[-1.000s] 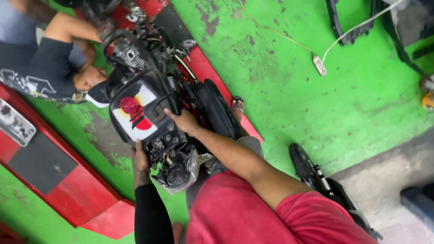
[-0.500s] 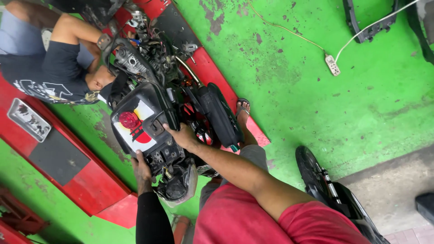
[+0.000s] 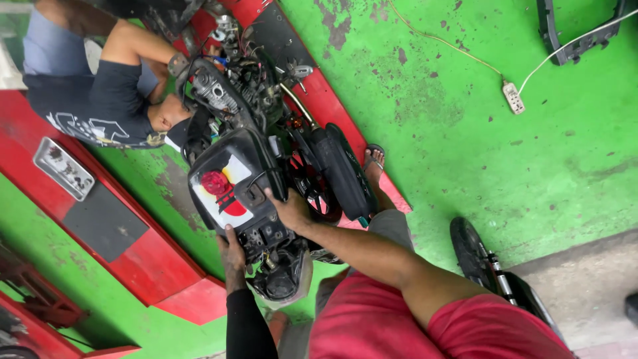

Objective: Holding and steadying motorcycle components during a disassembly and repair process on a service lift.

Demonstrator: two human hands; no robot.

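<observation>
A stripped motorcycle [image 3: 266, 100] stands on a red lift ramp [image 3: 332, 113], seen from above its rear. Its black tail section [image 3: 229, 183] carries a red tail lamp and a white patch. My left hand [image 3: 232, 251], on an arm in a black sleeve, grips the tail section's lower left edge. My right hand [image 3: 289, 209], on a bare arm, holds the tail's right side by the black grab bar. The black seat cowl [image 3: 345, 173] lies just right of my right hand. Below the hands hangs the rear fender [image 3: 286, 279].
Another person in a dark shirt [image 3: 100, 113] crouches at the motorcycle's left side by the engine. A sandalled foot [image 3: 373, 163] rests on the ramp. On the green floor lie a white power strip [image 3: 513, 97] and a black plastic panel [image 3: 571, 40]. A second motorcycle's wheel [image 3: 470, 256] stands at the lower right.
Both hands stay on the tail section. My right hand has shifted slightly along its right side, and the view has drifted so the motorcycle sits lower in the picture.
</observation>
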